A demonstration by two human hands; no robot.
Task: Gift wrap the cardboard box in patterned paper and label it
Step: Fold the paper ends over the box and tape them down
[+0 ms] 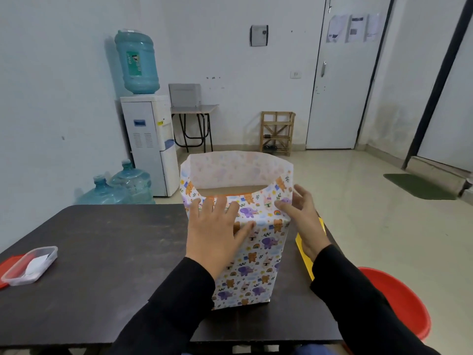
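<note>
Left hand (215, 233), fingers straight, pressed patterned paper (261, 265) flat; right hand (303, 219), relaxed, touched its corner; cardboard box (230, 190) edge needed firm creasing.

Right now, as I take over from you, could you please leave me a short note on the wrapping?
Left hand: flat, fingers straight, pressing the patterned paper onto the near face of the cardboard box.
Right hand: open, touching the paper's upper right corner.
Box: upright on the table, sides wrapped.
Left to do: fold down and close the open top flaps, then label; no label shows on it.
</note>
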